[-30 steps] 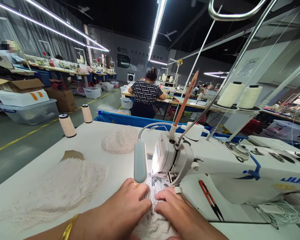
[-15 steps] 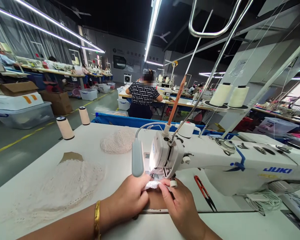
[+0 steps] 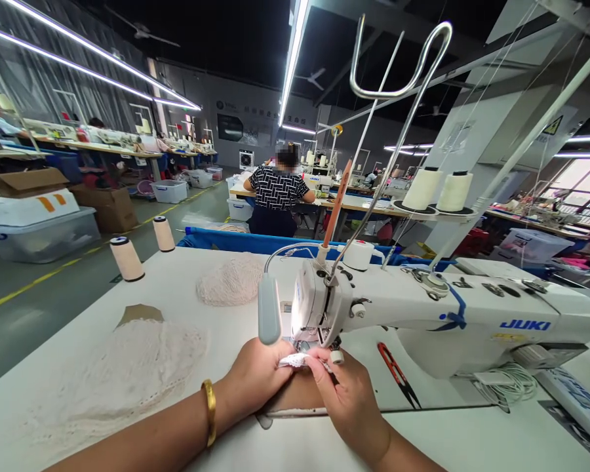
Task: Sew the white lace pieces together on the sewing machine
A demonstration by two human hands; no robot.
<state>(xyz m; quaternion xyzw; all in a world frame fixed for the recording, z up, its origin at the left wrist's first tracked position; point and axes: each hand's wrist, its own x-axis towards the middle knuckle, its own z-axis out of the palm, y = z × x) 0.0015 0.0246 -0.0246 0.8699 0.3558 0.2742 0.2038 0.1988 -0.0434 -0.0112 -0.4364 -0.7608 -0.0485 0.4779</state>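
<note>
Between my two hands a small piece of white lace fabric [image 3: 294, 360] is stretched just in front of the needle area of a white sewing machine [image 3: 319, 305]. My left hand [image 3: 255, 380] pinches its left end between thumb and fingers. At the other end my right hand [image 3: 351, 400] has thumb and forefinger closed on it, beside the machine's foot. A brown flat surface [image 3: 297, 392] shows beneath the fabric. Over my left hand hangs a grey lamp head [image 3: 269, 309] on a bent metal neck. How the fabric sits under the presser foot is hidden.
Red-handled thread snips [image 3: 398, 373] lie right of my right hand. Lace pieces [image 3: 128, 370] and another lace bundle [image 3: 231, 280] rest on the left of the table [image 3: 177, 341]. Two thread cones [image 3: 126, 260] stand at its left edge. A person [image 3: 278, 190] sits ahead.
My view has shifted slightly. The lace between my hands is folded differently, its left part now more pointed. Both hands keep their pinch near the machine's foot.
</note>
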